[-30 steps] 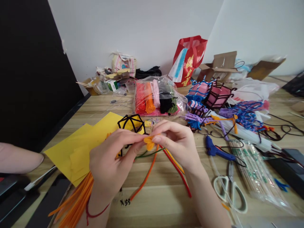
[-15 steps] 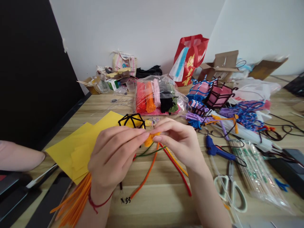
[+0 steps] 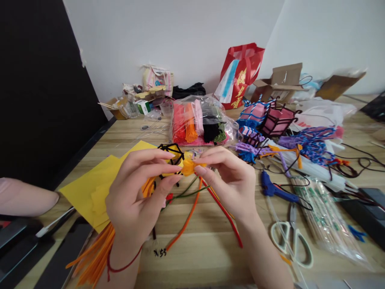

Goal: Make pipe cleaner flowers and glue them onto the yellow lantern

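Between the thumb and fingers of my right hand (image 3: pixel 230 180) is a small curled yellow-orange fuzzy pipe cleaner piece (image 3: pixel 188 167), pinched at its right side. My left hand (image 3: pixel 135 192) has its fingers apart, tips at or just beside the piece's left edge; whether they touch is hard to tell. Behind the left fingers stands a small black-framed lantern (image 3: pixel 171 150) with yellow panels, partly hidden. Below the hands, a green pipe cleaner (image 3: pixel 189 192), an orange one (image 3: pixel 186 224) and a red one (image 3: pixel 228 218) lie on the table. Orange pipe cleaners (image 3: pixel 94 257) are bundled under my left wrist.
Yellow sheets (image 3: pixel 87 184) lie at left. A clear bag of coloured pipe cleaners (image 3: pixel 201 124) is ahead. At right are a blue glue gun (image 3: pixel 276 188), scissors (image 3: pixel 291 241), packaged wooden sticks (image 3: pixel 327 216) and pink-panelled lanterns (image 3: pixel 278 120). Another person's arm (image 3: pixel 27 198) rests at far left.
My left fingers have spread and drawn back left from the yellow-orange piece, showing more of it. The right hand keeps its pinch. The black-framed lantern appears slightly turned or shifted.
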`<state>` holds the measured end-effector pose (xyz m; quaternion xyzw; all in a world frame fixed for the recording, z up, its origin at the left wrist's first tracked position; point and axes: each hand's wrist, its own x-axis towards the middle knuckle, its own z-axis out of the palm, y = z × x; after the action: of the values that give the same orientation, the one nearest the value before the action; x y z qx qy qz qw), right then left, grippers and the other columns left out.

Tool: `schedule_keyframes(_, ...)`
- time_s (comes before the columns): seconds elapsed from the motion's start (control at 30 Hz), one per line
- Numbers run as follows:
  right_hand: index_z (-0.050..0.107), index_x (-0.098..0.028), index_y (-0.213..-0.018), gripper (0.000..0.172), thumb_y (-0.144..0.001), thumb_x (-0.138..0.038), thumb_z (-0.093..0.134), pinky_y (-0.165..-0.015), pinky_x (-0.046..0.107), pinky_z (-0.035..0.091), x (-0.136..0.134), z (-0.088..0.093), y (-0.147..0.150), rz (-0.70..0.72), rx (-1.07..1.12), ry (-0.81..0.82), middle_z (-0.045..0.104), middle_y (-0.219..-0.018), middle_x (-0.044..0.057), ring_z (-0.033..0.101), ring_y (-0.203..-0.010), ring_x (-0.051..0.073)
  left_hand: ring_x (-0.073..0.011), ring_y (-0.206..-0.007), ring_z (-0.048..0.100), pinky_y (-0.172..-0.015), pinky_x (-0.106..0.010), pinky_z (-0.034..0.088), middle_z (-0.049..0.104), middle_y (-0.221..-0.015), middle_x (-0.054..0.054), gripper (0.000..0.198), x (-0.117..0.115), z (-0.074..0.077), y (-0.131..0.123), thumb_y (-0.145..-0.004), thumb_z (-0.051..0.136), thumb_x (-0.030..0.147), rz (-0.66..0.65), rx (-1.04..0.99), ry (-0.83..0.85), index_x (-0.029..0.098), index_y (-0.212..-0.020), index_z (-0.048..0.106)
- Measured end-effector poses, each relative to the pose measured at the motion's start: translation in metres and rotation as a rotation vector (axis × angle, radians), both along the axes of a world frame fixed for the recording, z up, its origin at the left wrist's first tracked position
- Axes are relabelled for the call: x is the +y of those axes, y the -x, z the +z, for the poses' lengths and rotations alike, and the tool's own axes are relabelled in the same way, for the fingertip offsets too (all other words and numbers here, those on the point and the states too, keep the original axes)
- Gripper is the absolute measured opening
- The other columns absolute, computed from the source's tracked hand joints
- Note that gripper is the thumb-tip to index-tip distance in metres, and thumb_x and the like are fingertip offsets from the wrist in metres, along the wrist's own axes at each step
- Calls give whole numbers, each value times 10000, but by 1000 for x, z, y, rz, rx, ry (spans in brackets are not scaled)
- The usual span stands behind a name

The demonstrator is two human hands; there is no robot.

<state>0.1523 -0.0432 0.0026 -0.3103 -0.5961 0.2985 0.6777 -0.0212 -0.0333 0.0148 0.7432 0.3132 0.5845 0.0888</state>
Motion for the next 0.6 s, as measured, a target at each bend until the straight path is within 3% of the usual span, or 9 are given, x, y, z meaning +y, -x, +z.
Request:
schedule_keyframes(0.13,735,-266,-943,109,-893,-171,715,-816,346,544,-4,1,1,-59,-101,-81,734,-898,33,663,-883,184,-177,-995,633,-891,-405,541,670,-1105,28,270,-1,-2,-1,-871,722,144,-27,-19,58,373,-1015,723)
schedule_keyframes(0.27,721,-250,-913,15,-902,-242,714,-737,325,555,-6,0,4,-41,-84,25,726,-854,34,672,-843,186,-183,-994,641,-882,-418,551,673,-1089,30,267,1,-3,-2,-894,699,155,-13,7,55,388,-1022,716)
schedule_keyframes(0.37,730,-252,-935,42,-893,-245,726,-706,304,571,-6,-1,6,6,-11,105,747,-862,24,685,-770,163,-176,-980,643,-865,-396,560,677,-1094,31,264,3,-2,0,-883,717,157,3,41,7,380,-1022,711)
schedule_keyframes(0.6,742,-241,-917,100,-837,-288,779,-732,279,591,-6,4,6,129,125,249,768,-878,17,711,-775,151,-181,-1046,638,-930,-350,529,700,-1166,5,398,3,-4,17,-830,705,7,233,399,-420,300,-1098,732)
